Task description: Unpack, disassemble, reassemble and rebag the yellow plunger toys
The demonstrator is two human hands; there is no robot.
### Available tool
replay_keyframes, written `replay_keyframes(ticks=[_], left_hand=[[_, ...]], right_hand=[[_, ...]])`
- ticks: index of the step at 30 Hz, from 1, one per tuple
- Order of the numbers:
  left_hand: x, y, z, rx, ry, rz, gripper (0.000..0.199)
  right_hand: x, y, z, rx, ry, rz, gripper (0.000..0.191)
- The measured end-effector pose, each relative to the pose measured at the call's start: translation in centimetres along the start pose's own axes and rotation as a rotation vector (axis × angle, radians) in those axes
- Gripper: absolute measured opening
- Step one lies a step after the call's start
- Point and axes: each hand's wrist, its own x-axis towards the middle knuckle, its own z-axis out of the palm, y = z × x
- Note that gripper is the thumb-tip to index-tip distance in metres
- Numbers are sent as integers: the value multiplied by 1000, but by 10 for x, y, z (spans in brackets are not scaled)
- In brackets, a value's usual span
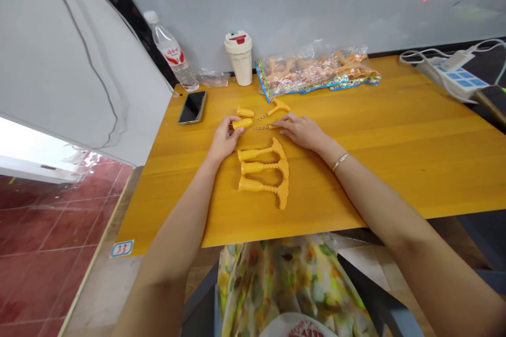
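My left hand [226, 139] has its fingers closed round a yellow ribbed sleeve [242, 124]. Just beyond it lies a second yellow sleeve [245, 112]. The fingers of my right hand [297, 129] are on the handle of a yellow corkscrew [264, 128], whose metal spiral points left toward the held sleeve, a gap apart. Another corkscrew [279, 106] with a bare spiral rests behind it. Nearer to me, three yellow corkscrews with sleeves on, the top one [253, 154], the middle one [259, 167] and the bottom one [256, 185], lie side by side, handles at the right.
On the wooden table [375, 168] stand a water bottle [174, 55] and a lidded cup [240, 60] at the back. A phone [192, 107] lies at the left. Bagged orange items [316, 71] lie along the back, and a power strip [458, 76] with cables is far right.
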Motion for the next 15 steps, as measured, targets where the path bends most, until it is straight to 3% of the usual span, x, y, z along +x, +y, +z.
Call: replay_keyframes(ticks=[8, 15], left_hand=[[0, 2, 3, -104, -35, -79, 44], [0, 1, 3, -82, -34, -77, 47]], right_hand=[[-1, -11, -4, -58, 4, 180, 41], [-2, -11, -5, -83, 107, 203, 41]])
